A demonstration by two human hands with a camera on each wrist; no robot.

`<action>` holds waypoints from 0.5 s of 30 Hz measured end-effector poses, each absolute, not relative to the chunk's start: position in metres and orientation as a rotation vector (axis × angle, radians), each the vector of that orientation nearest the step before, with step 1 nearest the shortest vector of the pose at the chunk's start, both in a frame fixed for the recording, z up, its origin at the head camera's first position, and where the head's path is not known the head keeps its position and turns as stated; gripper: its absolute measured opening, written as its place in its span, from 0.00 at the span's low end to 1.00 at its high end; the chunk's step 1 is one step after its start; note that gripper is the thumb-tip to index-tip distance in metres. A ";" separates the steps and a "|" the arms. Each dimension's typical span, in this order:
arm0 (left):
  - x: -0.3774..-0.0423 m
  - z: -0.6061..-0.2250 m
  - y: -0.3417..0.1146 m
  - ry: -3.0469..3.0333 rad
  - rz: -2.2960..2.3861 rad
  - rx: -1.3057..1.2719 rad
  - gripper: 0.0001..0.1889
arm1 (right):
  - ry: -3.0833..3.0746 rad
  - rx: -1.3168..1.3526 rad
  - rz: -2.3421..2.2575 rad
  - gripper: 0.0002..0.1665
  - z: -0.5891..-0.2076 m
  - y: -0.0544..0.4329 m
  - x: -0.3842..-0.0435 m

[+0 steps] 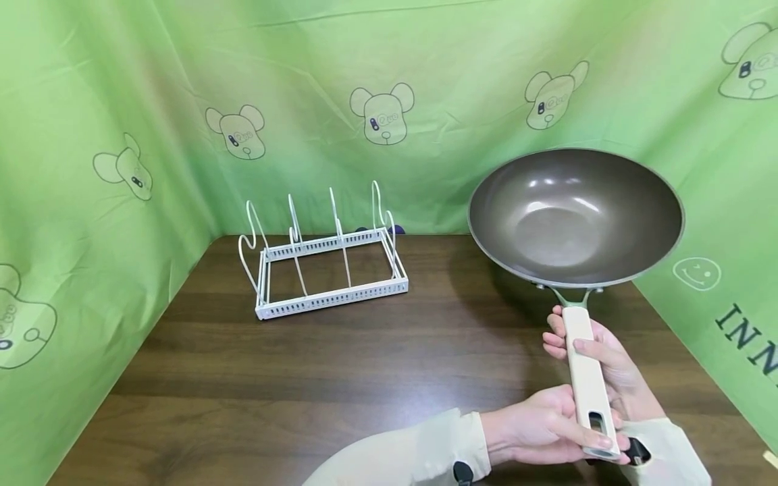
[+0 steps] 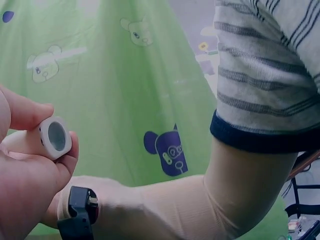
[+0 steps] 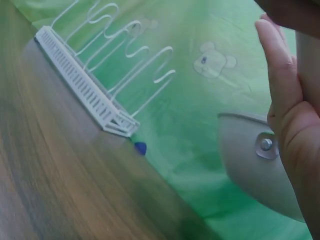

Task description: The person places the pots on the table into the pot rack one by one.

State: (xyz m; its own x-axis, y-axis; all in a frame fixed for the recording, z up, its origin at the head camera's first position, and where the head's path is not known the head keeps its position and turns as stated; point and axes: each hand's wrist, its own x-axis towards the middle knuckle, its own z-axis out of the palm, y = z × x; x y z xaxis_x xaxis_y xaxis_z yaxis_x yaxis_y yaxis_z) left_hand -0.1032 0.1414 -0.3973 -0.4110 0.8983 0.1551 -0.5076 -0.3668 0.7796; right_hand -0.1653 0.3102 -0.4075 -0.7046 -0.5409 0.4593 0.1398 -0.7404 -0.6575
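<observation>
The step in hand is holding the wok (image 1: 565, 223) by its handle (image 1: 586, 374), and since the bowl is wide, it probably pulls the far end down and wants to roll. Spacing the hands well along the handle should counter that: the right hand (image 1: 623, 379), nearer the bowl, can bear the weight, while the left hand (image 1: 547, 426) steadies the tail end and corrects any twist. Level wrists and slow turns would suit it best.

Both hands have hold of it. The left grip pinches the handle's end, thumb on top and fingers beneath; the right grip is wrapped around its middle, thumb across the upper face.

The wok fills the upper right of the head view, seemingly clear of the tabletop (image 1: 365, 364), its handle running to the lower right. The inside is a glossy grey-brown with bright highlights, the rim paler. A greenish bracket (image 1: 570, 297) joins bowl to cream handle, which has a slot near its end. The white wire pan rack (image 1: 334, 301) stands left of centre, well apart.
</observation>
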 end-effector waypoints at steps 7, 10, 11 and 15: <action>-0.098 -0.392 0.133 0.797 1.890 0.769 0.15 | 0.709 -0.921 -2.417 0.26 -0.409 0.306 -0.168; -0.096 -0.394 0.131 0.776 1.891 0.781 0.25 | 0.651 -0.947 -2.378 0.27 -0.410 0.304 -0.171; -0.096 -0.394 0.130 0.763 1.892 0.789 0.30 | 0.637 -0.962 -2.367 0.27 -0.410 0.302 -0.172; -0.098 -0.391 0.125 0.737 1.897 0.849 0.27 | 0.554 -0.995 -2.326 0.28 -0.403 0.294 -0.177</action>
